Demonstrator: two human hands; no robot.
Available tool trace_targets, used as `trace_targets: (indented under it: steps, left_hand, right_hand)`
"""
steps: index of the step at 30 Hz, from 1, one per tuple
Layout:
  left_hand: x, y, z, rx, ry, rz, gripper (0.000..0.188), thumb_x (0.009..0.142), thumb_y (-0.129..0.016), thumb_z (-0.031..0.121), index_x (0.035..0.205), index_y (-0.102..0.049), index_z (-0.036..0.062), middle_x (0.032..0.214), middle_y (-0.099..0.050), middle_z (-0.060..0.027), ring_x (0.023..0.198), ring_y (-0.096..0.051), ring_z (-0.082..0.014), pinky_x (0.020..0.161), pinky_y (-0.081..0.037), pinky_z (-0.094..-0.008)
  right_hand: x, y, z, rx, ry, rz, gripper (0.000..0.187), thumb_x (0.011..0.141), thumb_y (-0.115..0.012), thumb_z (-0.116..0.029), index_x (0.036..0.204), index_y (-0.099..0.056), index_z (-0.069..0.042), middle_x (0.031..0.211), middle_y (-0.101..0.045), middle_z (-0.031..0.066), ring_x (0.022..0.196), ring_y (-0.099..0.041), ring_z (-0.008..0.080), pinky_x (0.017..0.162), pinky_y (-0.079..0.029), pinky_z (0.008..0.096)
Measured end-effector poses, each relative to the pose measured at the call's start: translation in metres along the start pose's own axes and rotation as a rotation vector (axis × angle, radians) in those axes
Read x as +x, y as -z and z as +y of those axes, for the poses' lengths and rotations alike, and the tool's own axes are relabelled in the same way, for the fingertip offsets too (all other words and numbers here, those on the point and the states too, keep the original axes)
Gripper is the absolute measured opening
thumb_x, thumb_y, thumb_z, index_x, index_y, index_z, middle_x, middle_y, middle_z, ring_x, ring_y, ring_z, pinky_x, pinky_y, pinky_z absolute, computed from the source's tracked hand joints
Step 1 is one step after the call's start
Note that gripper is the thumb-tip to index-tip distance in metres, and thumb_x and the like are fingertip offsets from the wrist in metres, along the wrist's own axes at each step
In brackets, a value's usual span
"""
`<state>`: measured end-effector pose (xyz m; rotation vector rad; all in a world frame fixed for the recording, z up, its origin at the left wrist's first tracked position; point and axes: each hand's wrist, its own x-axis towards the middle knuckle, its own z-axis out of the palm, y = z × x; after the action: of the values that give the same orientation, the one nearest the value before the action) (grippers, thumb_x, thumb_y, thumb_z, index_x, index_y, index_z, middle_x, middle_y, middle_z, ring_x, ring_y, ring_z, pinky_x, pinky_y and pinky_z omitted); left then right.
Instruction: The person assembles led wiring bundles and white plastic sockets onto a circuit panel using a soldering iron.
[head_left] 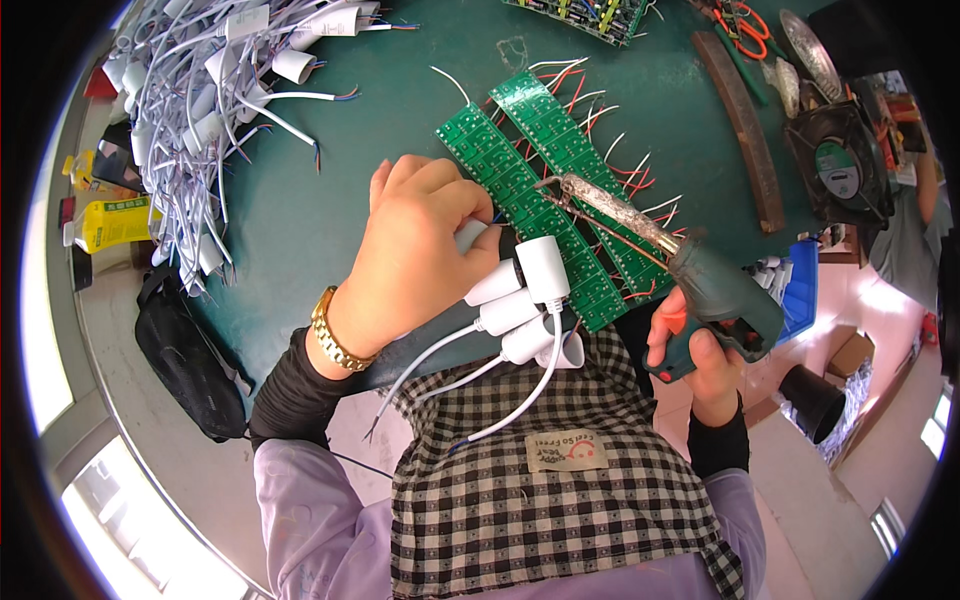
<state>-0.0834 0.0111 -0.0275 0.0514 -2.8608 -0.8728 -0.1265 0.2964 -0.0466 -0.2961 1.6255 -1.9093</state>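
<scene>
My left hand [415,255] is closed around a bunch of white lamp sockets [525,295], whose white leads hang down over my checked apron [540,470]. It has a gold watch at the wrist. My right hand [700,365] grips a green soldering gun [700,280] by its handle. The gun's long crusted tip [600,205] points up-left and lies over two green circuit board strips [545,180] with red and white wires sticking out of them. The sockets sit at the near end of those strips.
A big heap of white sockets with leads [215,90] fills the table's left side. A brown bar [745,125], orange-handled pliers [745,30], a black fan [840,165] and a blue bin [800,290] stand at the right. A black bag [190,360] lies on the floor.
</scene>
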Motion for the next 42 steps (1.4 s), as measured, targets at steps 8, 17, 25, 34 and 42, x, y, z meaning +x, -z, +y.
trace_targets:
  steps: [8,17,25,34,42]
  left_hand:
    - [-0.002,-0.01,-0.008,0.041,-0.079,0.098,0.012,0.061,-0.069,0.006,0.065,-0.058,0.0093,0.068,-0.049,-0.0002,0.077,-0.052,-0.0222,0.093,-0.033,-0.0616]
    - [-0.001,-0.01,-0.017,-0.186,0.019,0.059,0.012,0.063,-0.067,0.007,0.065,-0.056,0.0085,0.064,-0.043,0.0024,0.064,-0.046,-0.0126,0.102,-0.027,-0.0453]
    - [0.002,-0.011,-0.009,-0.082,0.072,0.037,0.013,0.063,-0.068,0.008,0.064,-0.055,0.0087,0.062,-0.04,0.0013,0.061,-0.044,-0.0155,0.1,-0.03,-0.045]
    - [-0.001,-0.019,-0.013,-0.16,0.076,0.115,0.014,0.062,-0.068,0.008,0.061,-0.054,0.0082,0.06,-0.04,0.0014,0.061,-0.044,-0.0149,0.096,-0.033,-0.0417]
    - [0.0,-0.02,-0.01,-0.124,0.079,0.121,0.014,0.062,-0.068,0.008,0.061,-0.054,0.0087,0.06,-0.038,0.0014,0.062,-0.043,-0.0153,0.095,-0.033,-0.0401]
  right_hand:
    - [0.001,-0.001,-0.003,-0.037,-0.008,-0.001,0.053,0.083,-0.061,-0.045,0.102,-0.052,0.003,0.074,-0.057,0.0131,0.054,-0.056,0.0166,0.049,-0.046,0.025]
    - [-0.003,-0.003,-0.002,-0.052,-0.039,-0.023,0.054,0.082,-0.063,-0.048,0.101,-0.053,0.001,0.073,-0.057,0.0124,0.055,-0.057,0.0166,0.049,-0.046,0.0256]
    - [-0.007,0.005,-0.002,0.02,-0.097,-0.11,0.042,0.082,-0.067,-0.038,0.104,-0.058,-0.003,0.084,-0.06,0.0082,0.067,-0.059,0.0139,0.061,-0.051,0.0282]
    - [-0.002,0.0,-0.005,-0.081,-0.095,-0.07,0.051,0.08,-0.066,-0.049,0.098,-0.054,-0.002,0.075,-0.058,0.0128,0.057,-0.056,0.0154,0.052,-0.047,0.026]
    - [0.003,0.007,-0.013,-0.019,-0.144,-0.136,0.039,0.083,-0.067,-0.036,0.096,-0.059,-0.001,0.084,-0.061,0.0087,0.066,-0.059,0.0121,0.06,-0.05,0.0264]
